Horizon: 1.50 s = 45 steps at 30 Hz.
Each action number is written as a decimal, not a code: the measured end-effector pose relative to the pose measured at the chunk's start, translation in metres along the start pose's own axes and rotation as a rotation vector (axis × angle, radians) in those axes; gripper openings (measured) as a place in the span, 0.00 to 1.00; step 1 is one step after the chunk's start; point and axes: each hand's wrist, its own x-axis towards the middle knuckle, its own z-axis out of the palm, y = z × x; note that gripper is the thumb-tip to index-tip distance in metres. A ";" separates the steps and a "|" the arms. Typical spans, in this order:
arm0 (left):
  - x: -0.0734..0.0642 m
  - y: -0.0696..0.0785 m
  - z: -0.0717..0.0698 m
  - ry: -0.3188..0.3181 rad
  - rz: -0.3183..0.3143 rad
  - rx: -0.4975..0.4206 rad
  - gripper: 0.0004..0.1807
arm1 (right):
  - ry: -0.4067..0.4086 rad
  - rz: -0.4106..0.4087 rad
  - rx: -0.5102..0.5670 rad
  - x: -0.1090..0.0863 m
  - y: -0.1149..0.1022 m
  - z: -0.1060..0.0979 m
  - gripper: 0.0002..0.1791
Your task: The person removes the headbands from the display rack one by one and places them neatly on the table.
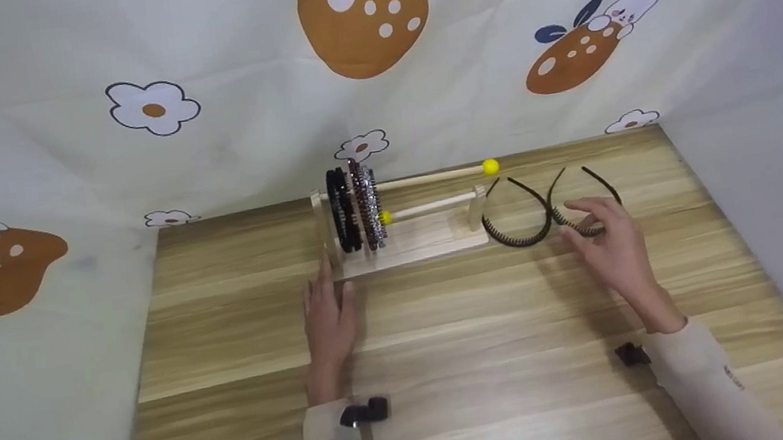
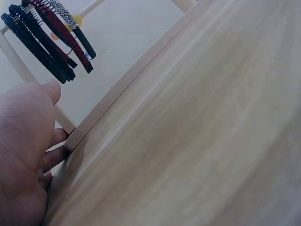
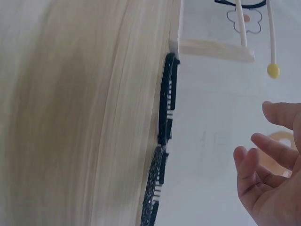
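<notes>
A wooden rack (image 1: 433, 245) with two rods stands at the back of the table, several headbands (image 1: 340, 212) hanging at the left end of its rear rod. My left hand (image 1: 328, 327) touches the rack's left end, its fingers extended at the base corner (image 2: 70, 141). Two dark toothed headbands lie on the table right of the rack: one beside its end (image 1: 523, 242), and a speckled one (image 3: 153, 183) farther right. Above the farther one is my right hand (image 1: 614, 244), fingers loosely bent and spread, holding nothing; part of that headband is hidden behind it.
Yellow balls cap the rods, the rear one (image 1: 490, 167) reaching out past the rack's right upright (image 1: 477, 209). Wood-grain tabletop (image 1: 456, 363) extends in front. A patterned cloth (image 1: 234, 119) hangs behind the table and along both sides.
</notes>
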 end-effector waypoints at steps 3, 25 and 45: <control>0.000 0.000 -0.001 -0.001 0.001 -0.006 0.38 | 0.034 -0.054 0.013 -0.004 -0.005 0.007 0.20; -0.001 -0.001 0.002 0.022 0.045 -0.016 0.37 | 0.005 -0.160 0.249 -0.019 -0.061 0.062 0.15; 0.002 -0.001 0.000 0.017 0.061 -0.016 0.38 | -0.068 -0.130 0.439 -0.016 -0.108 0.102 0.13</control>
